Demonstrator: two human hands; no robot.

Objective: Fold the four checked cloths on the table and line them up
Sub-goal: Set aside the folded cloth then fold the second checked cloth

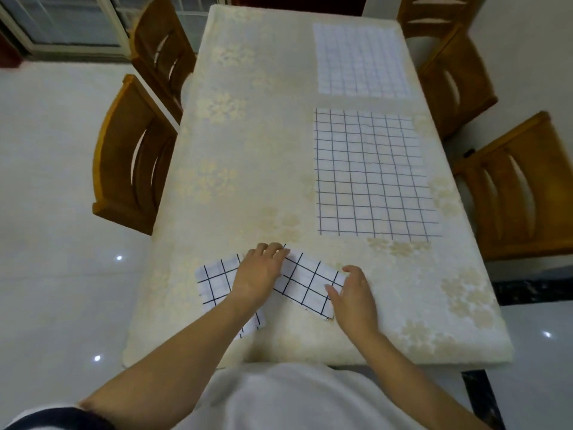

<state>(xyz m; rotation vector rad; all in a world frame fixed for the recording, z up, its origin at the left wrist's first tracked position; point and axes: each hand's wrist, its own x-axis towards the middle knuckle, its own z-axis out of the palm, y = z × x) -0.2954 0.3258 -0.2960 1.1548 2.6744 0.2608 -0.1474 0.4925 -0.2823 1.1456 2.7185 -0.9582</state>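
Two checked cloths lie spread flat along the table's right side: a pale one (359,60) at the far end and a dark-lined one (372,175) in the middle. Near the front edge a folded checked cloth (215,282) lies partly under my left forearm. A second folded cloth (307,283) sits tilted between my hands. My left hand (260,271) grips its upper left corner with curled fingers. My right hand (353,296) holds its right end, thumb on top.
The table (248,150) wears a cream flowered covering. Wooden chairs stand on both sides: two at the left (133,156) and three at the right (508,187). The floor is glossy white tile.
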